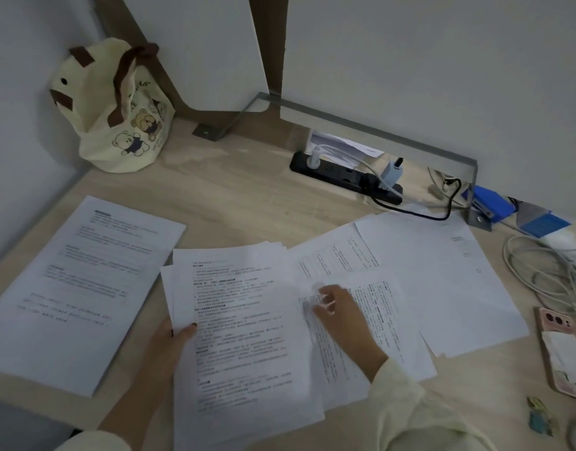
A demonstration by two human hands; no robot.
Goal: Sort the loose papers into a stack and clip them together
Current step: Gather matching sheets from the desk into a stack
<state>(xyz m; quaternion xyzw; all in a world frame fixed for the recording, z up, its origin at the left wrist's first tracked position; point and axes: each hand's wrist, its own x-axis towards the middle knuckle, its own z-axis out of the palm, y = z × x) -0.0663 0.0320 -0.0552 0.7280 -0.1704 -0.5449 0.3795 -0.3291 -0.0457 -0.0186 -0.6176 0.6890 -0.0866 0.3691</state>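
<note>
The pale wood-grain desk [247,203] spread out on every side of the fingers. Well off to the outer side of the left hand's fingers [190,327] lay a squared-up stack of white printed paper [85,288], apart from them. The left hand [173,340] gripped the edge of a fanned bundle of white printed sheets [244,320], thumb curled over the top sheet and the other fingers hidden beneath. Beyond the right hand's fingers [322,302] several loose white sheets [442,271] overlapped one another, flat on the desk. The right hand [340,312] rested on one printed page [387,314] just beside the bundle; its fingertips were blurred, so I cannot tell whether they pinched the page or only touched it. Far past the left fingers, a cream cloth tote bag with teddy bears [117,118] stood in the corner. Far ahead of the right fingers lay a black power strip [338,175], and to their outer side a tangle of white cables [547,268] and a phone in a pink case [563,353].
</note>
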